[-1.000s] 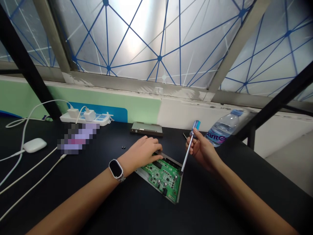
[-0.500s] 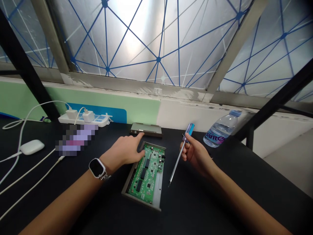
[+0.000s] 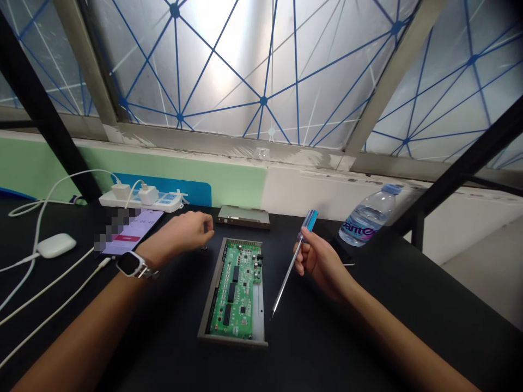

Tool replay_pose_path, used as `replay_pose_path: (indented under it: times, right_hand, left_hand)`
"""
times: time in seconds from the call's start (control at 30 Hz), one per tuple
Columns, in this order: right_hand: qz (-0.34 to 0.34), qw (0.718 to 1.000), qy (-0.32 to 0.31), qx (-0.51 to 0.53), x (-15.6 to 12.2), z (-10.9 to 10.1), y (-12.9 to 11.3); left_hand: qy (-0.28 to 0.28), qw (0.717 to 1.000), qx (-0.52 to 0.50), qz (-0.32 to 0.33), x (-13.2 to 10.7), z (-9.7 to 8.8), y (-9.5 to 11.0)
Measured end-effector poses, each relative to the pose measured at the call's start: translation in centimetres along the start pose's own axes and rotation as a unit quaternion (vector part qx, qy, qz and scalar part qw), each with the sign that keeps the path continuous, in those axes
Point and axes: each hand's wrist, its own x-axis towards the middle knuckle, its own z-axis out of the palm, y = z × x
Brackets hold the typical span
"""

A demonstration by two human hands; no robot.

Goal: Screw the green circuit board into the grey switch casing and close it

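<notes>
A green circuit board point(image 3: 237, 288) lies in an open grey metal case point(image 3: 258, 305) on the black table, long side pointing away from me. My left hand point(image 3: 183, 231), with a watch point(image 3: 131, 264) on the wrist, hovers to the upper left of the case with its fingers curled in. A small dark screw point(image 3: 204, 249) lies on the table just below the fingertips. My right hand point(image 3: 314, 258) grips a blue-handled screwdriver point(image 3: 286, 277) to the right of the case, with its tip pointing down near the case's right edge.
A flat metal cover point(image 3: 244, 216) lies behind the case. A water bottle point(image 3: 368, 220) lies at the right. At the left are a phone point(image 3: 133, 231), a white power strip point(image 3: 141, 198) with chargers, a white pod-shaped case point(image 3: 55, 245) and white cables point(image 3: 44, 294).
The case was turned from slanting to lengthwise and slid nearer. My left hand left it and moved back left toward the screw. The screwdriver came off the board and drew back right.
</notes>
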Motion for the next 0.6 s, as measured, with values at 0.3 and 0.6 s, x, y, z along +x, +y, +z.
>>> replay_pose_path:
  times: [0.3, 0.6]
  right_hand:
    - [0.008, 1.000, -0.008, 0.008, -0.4, 0.5, 0.5]
    - [0.018, 1.000, -0.008, 0.013, -0.3, 0.7, 1.0]
  left_hand:
    - [-0.041, 0.996, -0.075, 0.020, 0.7, 1.2, -3.1]
    - [-0.050, 0.993, -0.100, 0.031, 0.6, 1.6, -1.8]
